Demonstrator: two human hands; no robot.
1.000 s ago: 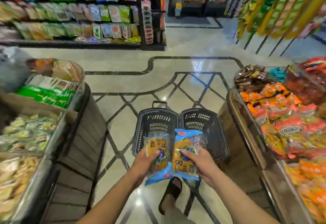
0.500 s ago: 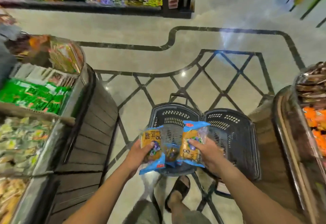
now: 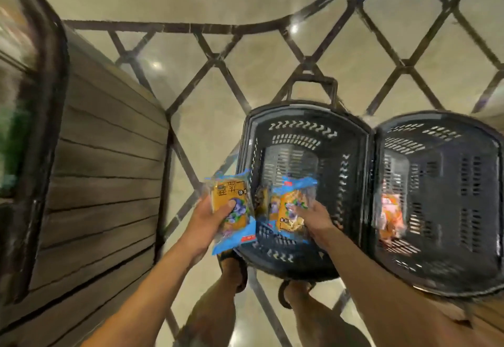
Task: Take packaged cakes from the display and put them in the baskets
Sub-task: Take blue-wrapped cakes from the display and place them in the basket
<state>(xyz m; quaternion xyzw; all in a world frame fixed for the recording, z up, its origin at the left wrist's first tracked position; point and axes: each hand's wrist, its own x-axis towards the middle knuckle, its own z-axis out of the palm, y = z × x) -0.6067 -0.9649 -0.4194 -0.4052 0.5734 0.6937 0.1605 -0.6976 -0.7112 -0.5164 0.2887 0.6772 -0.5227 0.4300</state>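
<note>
Packaged cakes, two of them, are in my hands above the baskets that sit on the floor. At the far left stands the wood-slatted display stand (image 3: 103,183), its dark rim curving up the left side of the view; what lies on top of it is too blurred to name.

My left hand (image 3: 210,219) grips one blue-edged cake packet (image 3: 231,199), thumb across the printed front and fingers behind. That packet hangs at the near-left corner of the left basket (image 3: 300,133), partly over the rim and partly outside it. My right hand (image 3: 317,219) holds the second cake packet (image 3: 290,210) by its near-right side, fingers curled onto it, and this one is over the inside of the same basket, toward its near edge.

The right basket (image 3: 441,139) touches the left one along their long rims. An orange packet (image 3: 390,215) lies in it against its left wall; blur keeps me from saying what it is.

I judge this to be the placing step: both cakes are taken and neither is let go. Next, the left packet has to come rightward across the rim before I loosen my fingers, or it may land on the floor by my sandalled foot (image 3: 234,267). The right packet can go straight down, or cross the shared rims if I mean it for the right basket. The wrappers look soft, so I would release low rather than toss
</note>
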